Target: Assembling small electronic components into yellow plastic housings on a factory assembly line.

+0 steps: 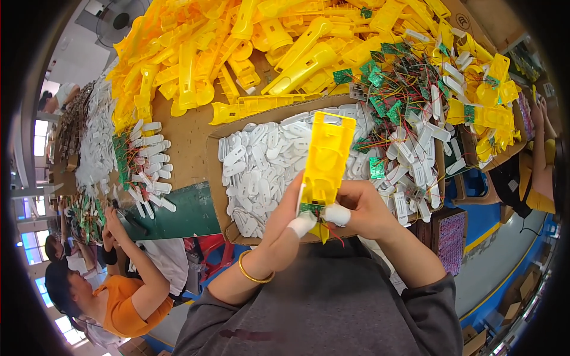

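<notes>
From my remote seat, I see the left hand (282,228) and right hand (365,207) with their grip clamped on a yellow plastic housing (328,145), probably pinched at its near end to steady the small green circuit board (310,208) there. The housing lies between both hands, projecting over a cardboard box (215,178) of white plastic pieces (255,178), likely placed close for reach.

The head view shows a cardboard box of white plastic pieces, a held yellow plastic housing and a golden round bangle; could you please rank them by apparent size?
1. Cardboard box of white plastic pieces
2. Held yellow plastic housing
3. Golden round bangle
Nearness may enlarge the housing.
</notes>
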Tool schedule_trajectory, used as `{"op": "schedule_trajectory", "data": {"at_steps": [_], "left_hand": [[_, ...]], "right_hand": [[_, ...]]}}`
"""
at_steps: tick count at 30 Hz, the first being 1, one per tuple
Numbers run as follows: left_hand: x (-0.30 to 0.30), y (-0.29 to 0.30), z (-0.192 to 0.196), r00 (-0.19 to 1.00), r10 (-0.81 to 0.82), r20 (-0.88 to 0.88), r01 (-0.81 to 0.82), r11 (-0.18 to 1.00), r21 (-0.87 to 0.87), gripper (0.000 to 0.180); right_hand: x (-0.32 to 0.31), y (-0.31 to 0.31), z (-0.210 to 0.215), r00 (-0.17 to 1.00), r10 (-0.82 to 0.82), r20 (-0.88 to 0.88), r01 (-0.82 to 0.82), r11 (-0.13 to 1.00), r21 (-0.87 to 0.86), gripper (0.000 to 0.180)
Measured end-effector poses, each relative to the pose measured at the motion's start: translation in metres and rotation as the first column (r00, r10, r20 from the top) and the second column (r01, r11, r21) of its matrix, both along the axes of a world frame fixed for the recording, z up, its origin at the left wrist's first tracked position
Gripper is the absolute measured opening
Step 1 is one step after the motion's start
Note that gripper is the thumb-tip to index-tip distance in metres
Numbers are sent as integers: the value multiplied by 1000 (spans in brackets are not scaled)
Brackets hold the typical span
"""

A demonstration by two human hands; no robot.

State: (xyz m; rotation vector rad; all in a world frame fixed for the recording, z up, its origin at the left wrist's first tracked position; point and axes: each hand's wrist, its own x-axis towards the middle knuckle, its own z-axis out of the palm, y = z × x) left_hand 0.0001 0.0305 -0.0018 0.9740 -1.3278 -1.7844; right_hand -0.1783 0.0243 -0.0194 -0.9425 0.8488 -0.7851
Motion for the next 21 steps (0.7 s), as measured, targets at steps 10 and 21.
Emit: {"op": "schedule_trajectory", "data": {"at_steps": [10,21], "left_hand": [[4,0,-1,984,32,174,10,972,-235,53],[-2,-15,-26,907,105,407,19,957,-288,41]], "right_hand": [[15,14,7,977,-210,-40,201,965,-166,22],[24,-5,-18,979,-205,-11,205,978,45,22]]}}
